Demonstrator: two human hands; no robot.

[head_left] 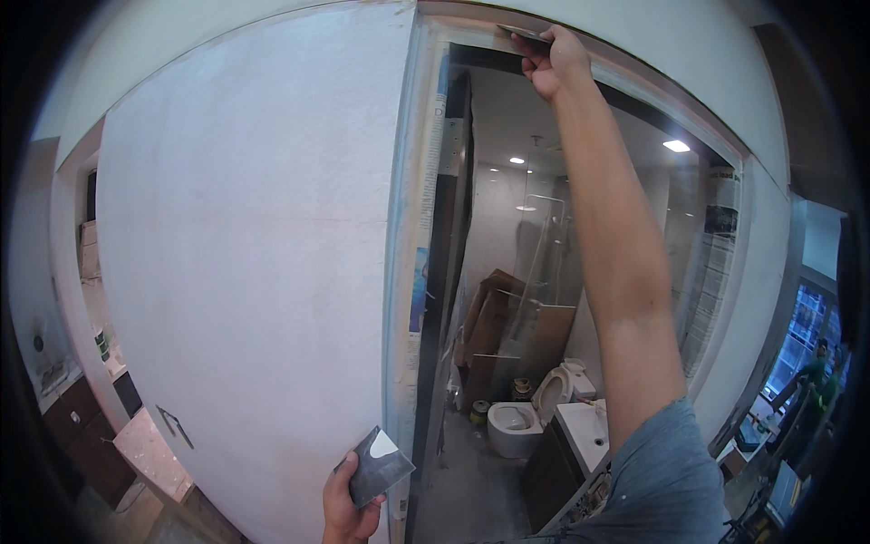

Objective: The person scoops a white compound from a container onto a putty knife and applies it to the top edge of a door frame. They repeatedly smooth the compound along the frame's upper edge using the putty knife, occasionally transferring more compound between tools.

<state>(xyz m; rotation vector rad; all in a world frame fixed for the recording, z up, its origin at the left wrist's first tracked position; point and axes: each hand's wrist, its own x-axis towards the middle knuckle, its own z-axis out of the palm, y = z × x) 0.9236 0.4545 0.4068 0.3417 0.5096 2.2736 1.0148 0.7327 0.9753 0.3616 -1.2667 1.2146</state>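
Note:
My right arm stretches up to the top of a doorway. There my right hand [566, 62] is closed on a thin, flat scraper [529, 41], its blade against or close beside the upper door frame [462, 33]; contact is hard to tell. Low in the view, my left hand [341, 508] grips a dark rectangular putty blade [381, 473] by its edge. A dab of white putty [384, 444] sits on the blade's upper part. The blade is tilted in front of the white wall [245, 208] edge, next to the door jamb. The handle side of each tool is covered by fingers.
Masking paper and blue tape [420, 281] run down the left jamb; printed paper [719, 258] covers the right one. Beyond the opening are a toilet [512, 426], a vanity [580, 431] and leaning brown boards [494, 317]. At far right, a person in green [811, 381] stands near windows.

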